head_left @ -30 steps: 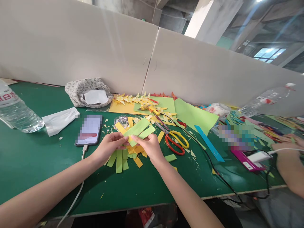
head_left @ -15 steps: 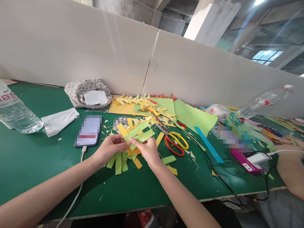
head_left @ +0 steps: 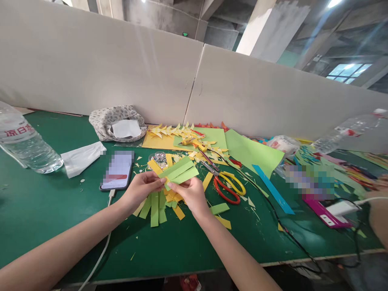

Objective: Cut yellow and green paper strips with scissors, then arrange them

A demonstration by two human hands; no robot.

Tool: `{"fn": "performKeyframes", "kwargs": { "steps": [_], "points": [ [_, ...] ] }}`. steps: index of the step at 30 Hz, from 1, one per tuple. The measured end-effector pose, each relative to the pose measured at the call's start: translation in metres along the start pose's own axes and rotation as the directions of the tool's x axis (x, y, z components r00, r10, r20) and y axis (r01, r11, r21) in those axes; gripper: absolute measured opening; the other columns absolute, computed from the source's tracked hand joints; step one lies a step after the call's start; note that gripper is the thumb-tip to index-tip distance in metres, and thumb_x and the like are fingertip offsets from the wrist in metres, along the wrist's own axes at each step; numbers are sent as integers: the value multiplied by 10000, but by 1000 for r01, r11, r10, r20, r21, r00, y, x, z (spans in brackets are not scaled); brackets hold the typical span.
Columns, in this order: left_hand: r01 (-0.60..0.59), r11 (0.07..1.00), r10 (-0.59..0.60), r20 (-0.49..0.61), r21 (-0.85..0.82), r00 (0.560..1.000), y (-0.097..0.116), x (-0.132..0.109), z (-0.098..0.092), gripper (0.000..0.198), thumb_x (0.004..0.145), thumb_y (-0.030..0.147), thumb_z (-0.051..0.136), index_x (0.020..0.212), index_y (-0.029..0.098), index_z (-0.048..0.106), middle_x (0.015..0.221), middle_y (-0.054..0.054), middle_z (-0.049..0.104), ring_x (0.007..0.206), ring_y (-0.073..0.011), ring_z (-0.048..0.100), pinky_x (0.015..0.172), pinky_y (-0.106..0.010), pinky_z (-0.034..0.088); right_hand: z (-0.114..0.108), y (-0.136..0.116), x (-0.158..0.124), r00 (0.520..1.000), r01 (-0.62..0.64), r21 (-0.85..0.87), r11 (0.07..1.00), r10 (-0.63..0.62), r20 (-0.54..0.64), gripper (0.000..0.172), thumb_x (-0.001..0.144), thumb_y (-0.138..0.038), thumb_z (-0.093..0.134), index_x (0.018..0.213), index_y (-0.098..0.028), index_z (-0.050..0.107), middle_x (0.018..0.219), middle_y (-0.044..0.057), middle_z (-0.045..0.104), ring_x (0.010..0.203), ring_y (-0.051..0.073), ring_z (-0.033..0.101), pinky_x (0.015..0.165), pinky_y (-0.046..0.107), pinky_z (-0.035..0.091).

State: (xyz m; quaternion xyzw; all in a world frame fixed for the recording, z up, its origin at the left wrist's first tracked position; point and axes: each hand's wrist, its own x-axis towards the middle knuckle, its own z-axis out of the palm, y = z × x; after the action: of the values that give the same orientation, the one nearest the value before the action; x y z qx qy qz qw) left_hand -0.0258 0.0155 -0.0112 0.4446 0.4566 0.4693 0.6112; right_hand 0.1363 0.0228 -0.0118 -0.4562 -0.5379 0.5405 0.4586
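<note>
Two light green paper strips [head_left: 181, 169] lie almost side by side, overlapping, between my hands. My left hand [head_left: 148, 185] pinches their left end between thumb and fingers. Thumb and fingers of my right hand [head_left: 190, 192] close on their lower right edge. Under and around both hands is a pile of yellow and green strips [head_left: 154, 210]. Scissors with red and yellow handles [head_left: 226, 190] rest right of my right hand. Behind the hands, a yellow glue gun [head_left: 194, 143] lies on folded yellow paper pieces and green paper.
A charging phone [head_left: 117, 169], a white tissue [head_left: 81, 158] and a water bottle [head_left: 28, 139] are on the left. A blue strip [head_left: 273, 188], a black cable and a magenta power strip [head_left: 326, 214] are on the right. Another person's arm [head_left: 377, 218] shows at the right edge.
The two green strips, earlier spread apart at an angle, now lie closer together and nearly parallel. The camera view has shifted slightly.
</note>
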Motion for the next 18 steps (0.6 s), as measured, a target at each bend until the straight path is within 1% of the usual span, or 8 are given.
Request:
{"fn": "performKeyframes", "kwargs": {
  "steps": [4,7,9,11,14,18],
  "points": [
    [1,1000,-2,16,16,1000,1,0,-2,145,649,290,694,679,173,614,654,22,644,656,-108,606,693,-237,480,-2,0,0,1000,-18,-52,998,17,-17,392,579,-390,714,862,-122,668,871,120,692,828,278,647,718,388,533],
    [13,1000,-13,53,2,999,3,0,-1,146,631,245,704,737,184,624,725,13,666,694,-117,611,695,-239,475,-1,-1,-1,1000,-11,-69,998,9,-26,372,584,-397,708,841,-131,675,838,110,696,791,271,653,684,380,541],
    [15,1000,-15,83,4,996,4,-1,0,190,622,232,708,789,188,630,780,-1,675,738,-133,618,706,-248,472,0,-2,-1,999,-9,-91,996,6,-35,337,582,-402,708,785,-135,679,792,105,698,755,263,657,663,370,543],
    [-1,1000,0,71,18,997,4,-1,0,192,607,224,717,770,179,627,755,-3,669,717,-137,619,692,-251,470,2,-3,-2,997,-46,-94,994,40,-63,319,570,-406,715,726,-133,663,721,98,693,683,246,659,634,362,545],
    [-23,999,22,38,23,999,2,0,0,194,586,202,729,741,169,616,698,5,645,659,-127,605,666,-251,463,4,-3,-3,989,-95,-17,995,92,-112,341,564,-397,725,754,-137,611,684,74,683,616,213,655,622,349,546],
    [-2,1000,1,47,28,999,3,1,-1,248,584,204,729,800,164,616,726,-10,641,681,-137,603,681,-264,459,2,-5,-2,991,-50,88,995,60,-121,355,614,-368,699,859,-144,572,784,67,682,672,179,649,693,348,538]
  ]
}}
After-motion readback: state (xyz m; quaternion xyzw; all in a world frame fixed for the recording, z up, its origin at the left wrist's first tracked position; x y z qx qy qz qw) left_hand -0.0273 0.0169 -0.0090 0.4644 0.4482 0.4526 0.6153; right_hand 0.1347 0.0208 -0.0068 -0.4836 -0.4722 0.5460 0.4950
